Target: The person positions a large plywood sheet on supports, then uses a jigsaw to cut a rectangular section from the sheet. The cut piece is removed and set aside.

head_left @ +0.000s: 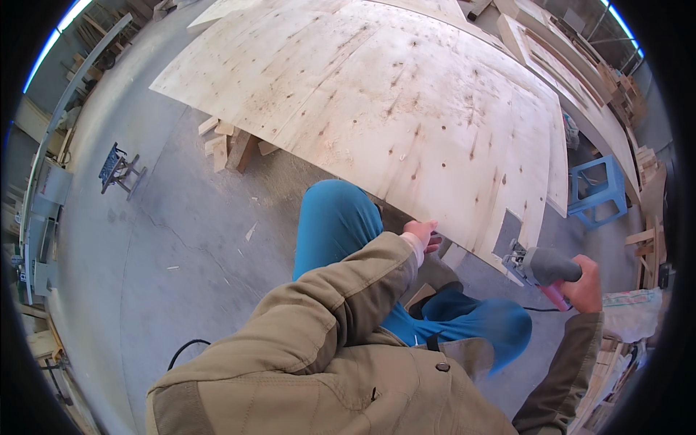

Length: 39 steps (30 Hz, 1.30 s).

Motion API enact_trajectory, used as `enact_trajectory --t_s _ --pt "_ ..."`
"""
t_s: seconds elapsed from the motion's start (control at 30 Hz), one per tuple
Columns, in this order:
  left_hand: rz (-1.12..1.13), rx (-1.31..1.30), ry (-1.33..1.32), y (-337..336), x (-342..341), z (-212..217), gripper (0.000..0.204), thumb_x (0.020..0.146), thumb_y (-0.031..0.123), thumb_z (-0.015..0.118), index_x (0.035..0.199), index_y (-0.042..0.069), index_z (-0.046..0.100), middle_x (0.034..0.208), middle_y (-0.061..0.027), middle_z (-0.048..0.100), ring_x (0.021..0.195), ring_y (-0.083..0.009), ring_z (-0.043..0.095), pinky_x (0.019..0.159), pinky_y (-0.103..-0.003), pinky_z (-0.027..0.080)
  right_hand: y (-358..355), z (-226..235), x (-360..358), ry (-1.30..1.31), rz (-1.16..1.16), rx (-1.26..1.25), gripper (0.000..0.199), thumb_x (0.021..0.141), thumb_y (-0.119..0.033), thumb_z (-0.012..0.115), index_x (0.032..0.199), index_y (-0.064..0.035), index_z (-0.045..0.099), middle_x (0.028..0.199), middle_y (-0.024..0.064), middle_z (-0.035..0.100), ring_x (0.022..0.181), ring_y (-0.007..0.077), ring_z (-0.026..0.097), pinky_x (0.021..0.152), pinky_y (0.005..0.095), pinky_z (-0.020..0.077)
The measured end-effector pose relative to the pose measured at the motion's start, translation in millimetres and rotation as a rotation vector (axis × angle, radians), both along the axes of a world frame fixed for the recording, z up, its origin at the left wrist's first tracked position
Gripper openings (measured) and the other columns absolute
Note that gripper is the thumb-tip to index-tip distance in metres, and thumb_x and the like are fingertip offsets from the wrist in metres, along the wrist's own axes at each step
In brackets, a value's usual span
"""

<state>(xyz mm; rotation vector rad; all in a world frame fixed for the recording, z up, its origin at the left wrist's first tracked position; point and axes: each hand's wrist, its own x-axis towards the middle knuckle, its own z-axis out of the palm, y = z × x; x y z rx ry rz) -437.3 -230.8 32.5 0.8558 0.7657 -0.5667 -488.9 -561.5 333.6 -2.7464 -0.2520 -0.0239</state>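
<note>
A large plywood sheet (362, 109) with knots and dark holes spreads out in front of me, raised above the floor. My left hand (423, 235) grips its near edge, with the thumb at the top and some fingers hidden below. To the right, my right hand (583, 285) is closed around a grey jigsaw (549, 266) with a pinkish-red lower part. The tool's metal front end lies at the sheet's near right corner, just beside a rectangular notch (507, 232) that shows the grey floor. Whether the blade touches the wood I cannot tell.
Wood blocks (239, 148) lie under the sheet's left edge. A blue plastic stool (598, 190) stands at right, a small folding stool (117, 170) at far left. A black cord (547, 310) trails near the jigsaw. A white sack (631, 315) and stacked timber (645, 254) line the right.
</note>
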Motion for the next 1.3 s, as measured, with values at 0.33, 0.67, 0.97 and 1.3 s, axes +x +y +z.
enact_trajectory --t_s 0.33,0.67,0.97,1.3 --pt "-0.314 0.072 -0.053 20.1 -13.4 63.1 0.054 0.098 0.028 0.07 0.141 0.001 0.051 0.151 -0.0187 0.049 0.094 -0.0399 0.073 0.059 -0.044 0.062 15.0 50.7 -20.4 -0.083 0.058 -0.001 0.021 0.064 -0.006 0.068 0.08 0.0031 0.058 0.073 0.015 0.055 0.067 0.027 0.054 0.066 0.0371 0.045" --pt "0.017 0.326 -0.433 253.2 -66.4 150.8 0.047 0.104 0.032 0.063 0.141 0.006 0.056 0.139 -0.0132 0.065 0.093 -0.03 0.075 0.072 -0.035 0.061 45.0 61.1 -6.6 -0.12 0.166 0.061 0.019 0.064 -0.005 0.066 0.079 0.0022 0.056 0.073 0.0113 0.053 0.068 0.0202 0.052 0.064 0.0348 0.0427" --pt "0.18 0.407 0.376 354.6 -258.3 -91.3 0.039 0.096 0.031 0.07 0.124 0.004 0.065 0.121 -0.014 0.069 0.093 -0.0356 0.074 0.078 -0.049 0.062 76.0 46.9 44.4 -0.14 0.314 0.106 0.02 0.062 -0.005 0.065 0.079 0.0021 0.056 0.073 0.0124 0.052 0.067 0.0249 0.051 0.064 0.0357 0.0424" --pt "-0.008 0.409 0.725 341.8 -374.7 -157.4 0.038 0.096 0.03 0.07 0.122 0.003 0.066 0.118 -0.0137 0.07 0.092 -0.0339 0.074 0.077 -0.047 0.061 115.8 54.9 117.1 0.016 0.187 -0.048 0.023 0.062 -0.006 0.064 0.081 0.0007 0.055 0.078 0.0109 0.05 0.074 0.0227 0.051 0.069 0.034 0.0408"
